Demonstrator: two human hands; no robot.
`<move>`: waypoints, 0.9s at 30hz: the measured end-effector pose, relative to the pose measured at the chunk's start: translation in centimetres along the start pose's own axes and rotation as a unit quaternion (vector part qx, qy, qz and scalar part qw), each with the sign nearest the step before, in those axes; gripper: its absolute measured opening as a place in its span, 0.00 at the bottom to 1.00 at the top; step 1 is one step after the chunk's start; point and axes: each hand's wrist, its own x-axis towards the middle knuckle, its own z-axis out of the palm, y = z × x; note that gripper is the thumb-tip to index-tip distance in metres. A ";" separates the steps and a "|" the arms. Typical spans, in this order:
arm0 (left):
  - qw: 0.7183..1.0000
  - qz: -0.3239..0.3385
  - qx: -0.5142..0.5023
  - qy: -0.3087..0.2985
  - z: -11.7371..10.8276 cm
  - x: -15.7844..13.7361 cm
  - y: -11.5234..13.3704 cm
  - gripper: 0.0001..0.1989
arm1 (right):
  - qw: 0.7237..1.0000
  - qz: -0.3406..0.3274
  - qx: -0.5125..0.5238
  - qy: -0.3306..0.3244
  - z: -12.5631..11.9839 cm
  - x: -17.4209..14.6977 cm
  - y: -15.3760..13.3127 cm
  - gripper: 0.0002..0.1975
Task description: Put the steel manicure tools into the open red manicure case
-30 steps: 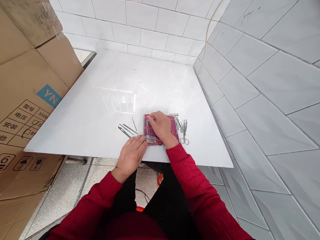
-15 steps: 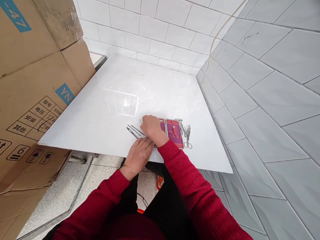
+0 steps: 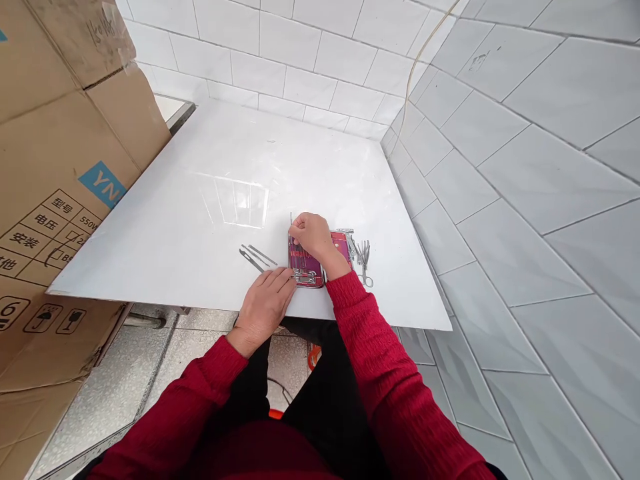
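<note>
The case [image 3: 315, 265] lies open on the counter [image 3: 325, 167], close to the front edge and right of its middle, probably to keep it within easy reach of both hands. The left hand [image 3: 267, 300] rests at its lower left corner, fingers laid flat together and not closed around anything visible, likely to stop it sliding. The right hand [image 3: 312, 235] is over the left half, thumb and fingers pinched on a slim tool [image 3: 291, 218] whose tip sticks up past the top edge; such a pinch suits so thin a piece. How far down the tool reaches is hard to tell behind the hand. Loose tools [image 3: 251, 261] lie left of the case and scissors [image 3: 367, 267] to its right, apparently to leave the case uncovered.

The case is purple inside with red borders and bands; shiny clippers [image 3: 303, 279] lie along its near end.
</note>
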 end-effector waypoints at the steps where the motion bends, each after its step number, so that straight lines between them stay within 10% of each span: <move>1: 1.000 -0.004 -0.004 -0.004 0.0 0.0 0.0 0.09 | 0.999 0.007 0.038 0.004 -0.2 0.1 0.6 0.07; 4: 1.000 -0.013 -0.023 -0.009 -0.1 0.1 0.0 0.10 | 0.993 0.032 0.116 0.004 -0.4 0.2 2.8 0.04; 10: 0.999 -0.016 -0.032 -0.007 -0.3 0.3 0.1 0.10 | 0.976 -0.013 0.213 0.041 -0.1 -0.5 5.9 0.30; 27: 0.999 -0.019 -0.036 -0.018 -0.7 0.8 0.3 0.10 | 0.998 -0.023 0.054 0.032 -0.3 -0.9 5.7 0.20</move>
